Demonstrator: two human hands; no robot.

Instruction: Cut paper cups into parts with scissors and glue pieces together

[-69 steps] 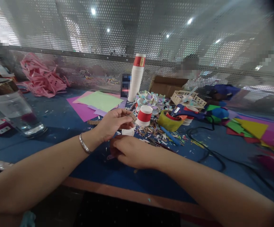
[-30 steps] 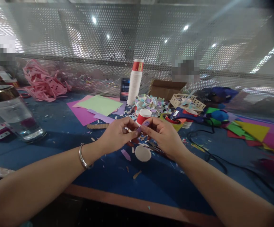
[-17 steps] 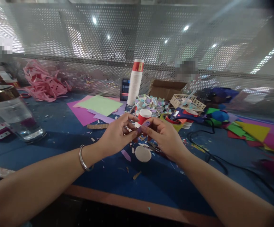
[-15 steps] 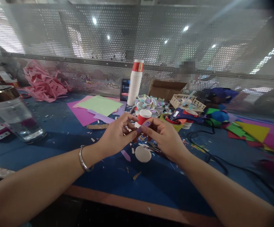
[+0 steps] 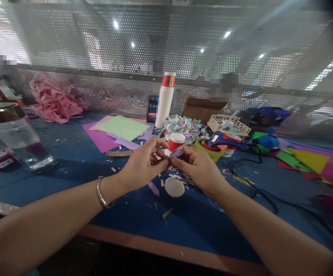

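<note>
Pinching a small purple paper piece [image 5: 176,153] between both hands, head view: the left hand [image 5: 142,165] and right hand [image 5: 198,168] are meeting above the blue tabletop [image 5: 77,161], fingers [image 5: 161,143] of each closing on the piece from either side. The left thumb and forefinger are gripping its near end; the right fingertips are clamping its far end. A silver bracelet [image 5: 101,187] is sitting on the left wrist. Just below the fingers a round white paper disc [image 5: 174,187] is lying flat, with a purple strip [image 5: 154,188] beside it to the left. Just beyond the fingers a red-and-white paper cup [image 5: 175,142] is standing upright. Farther back a tall stack of cups [image 5: 165,100] is rising against the perforated screen. Well left of the fingers a glass jar [image 5: 17,136] is standing; coloured paper sheets [image 5: 117,128] are lying between.
</note>
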